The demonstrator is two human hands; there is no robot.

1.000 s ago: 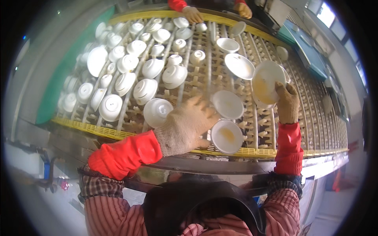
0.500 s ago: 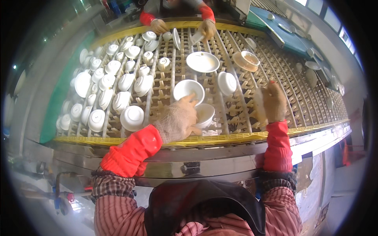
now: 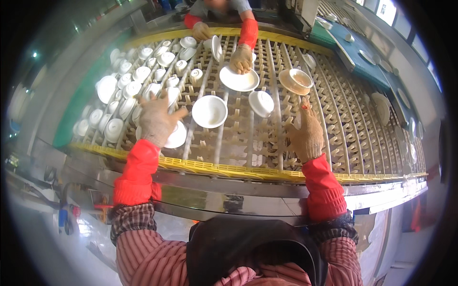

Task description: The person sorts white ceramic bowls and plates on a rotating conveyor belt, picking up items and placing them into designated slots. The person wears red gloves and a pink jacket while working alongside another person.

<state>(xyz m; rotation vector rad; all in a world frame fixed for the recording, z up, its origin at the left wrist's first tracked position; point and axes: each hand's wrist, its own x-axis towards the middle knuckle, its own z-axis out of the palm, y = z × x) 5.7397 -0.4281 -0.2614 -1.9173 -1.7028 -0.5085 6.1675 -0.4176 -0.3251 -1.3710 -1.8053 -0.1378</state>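
My left hand (image 3: 160,119), in a tan knit glove with a red cuff, is spread open over white bowls on the left side of a pegged conveyor rack (image 3: 305,138). A white bowl (image 3: 176,136) lies partly hidden beneath its palm. To its right, a white bowl (image 3: 210,111) rests with its inside showing. My right hand (image 3: 306,132), gloved alike, hovers over bare pegs with its thumb apart, holding nothing. Just beyond its fingertips are a brownish dish and bowl (image 3: 296,81). Between my hands, a white bowl (image 3: 261,104) leans on the pegs, its base showing.
Across the rack, a co-worker's gloved hand (image 3: 241,59) touches a white plate (image 3: 238,80). Many small white bowls (image 3: 114,129) crowd the left side. A yellow edge strip (image 3: 214,168) borders the near side. At the far right, a blue-green belt (image 3: 355,47) carries dishes.
My left hand has moved left, off the two middle bowls, and the nearer one no longer stands there. My right hand has shifted left. The co-worker's hand has reached the plate.
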